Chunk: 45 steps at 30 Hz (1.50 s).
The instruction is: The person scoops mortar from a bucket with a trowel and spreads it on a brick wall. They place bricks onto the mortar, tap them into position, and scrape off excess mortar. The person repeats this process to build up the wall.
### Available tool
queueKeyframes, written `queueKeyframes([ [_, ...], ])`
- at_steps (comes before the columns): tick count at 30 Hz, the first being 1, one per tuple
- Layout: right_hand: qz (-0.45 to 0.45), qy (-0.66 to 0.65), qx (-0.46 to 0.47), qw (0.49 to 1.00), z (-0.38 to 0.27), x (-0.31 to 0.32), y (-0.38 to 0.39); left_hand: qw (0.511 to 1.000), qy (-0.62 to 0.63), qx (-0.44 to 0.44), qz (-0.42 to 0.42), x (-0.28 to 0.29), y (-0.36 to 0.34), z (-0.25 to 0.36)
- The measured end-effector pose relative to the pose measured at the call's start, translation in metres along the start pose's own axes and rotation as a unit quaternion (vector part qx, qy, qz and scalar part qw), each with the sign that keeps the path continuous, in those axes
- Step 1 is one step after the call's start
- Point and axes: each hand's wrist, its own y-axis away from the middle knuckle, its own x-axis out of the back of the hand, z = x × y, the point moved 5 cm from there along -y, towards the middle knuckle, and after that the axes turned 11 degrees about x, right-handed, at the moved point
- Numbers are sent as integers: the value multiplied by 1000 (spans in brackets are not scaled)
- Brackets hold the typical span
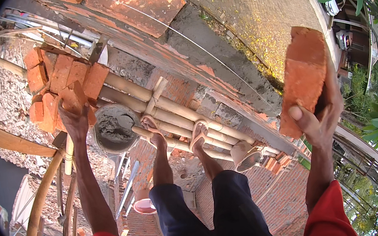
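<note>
Right fingers (307,122) gripping grainy oblong brick (304,73), left fingers (64,113) grasping another brick (73,96), gritty mortar (114,128)

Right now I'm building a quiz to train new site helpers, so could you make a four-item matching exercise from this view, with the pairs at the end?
Column one
1. Left hand
2. Right hand
3. Bucket
4. String

Column two
A. Pale and thin, running along above the wall
B. Holding up a single brick, away from the pile
C. Round, with grey mortar inside
D. Around one end of a brick at the pile

Right pairs: 1-D, 2-B, 3-C, 4-A.
</note>
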Motion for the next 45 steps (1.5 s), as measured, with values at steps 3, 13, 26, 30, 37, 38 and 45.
queueKeyframes([
  [3,-78,119,36,989,24,-31,-42,905,329,207,-174,22,111,5],
  [13,-144,154,66,975,32,-105,-59,831,362,351,-234,74,335,36],
  [26,-171,145,81,971,39,-110,-65,785,467,328,-241,78,345,119],
  [30,27,85,154,984,18,-44,-42,766,520,277,-255,85,337,157],
  [37,-278,-252,-69,924,-59,-65,149,668,605,232,-365,84,364,241],
  [38,-240,-291,-75,923,-62,-64,160,666,599,220,-386,84,372,253],
  [45,-68,-159,-67,983,-21,35,150,894,313,-127,-294,55,299,300],
])
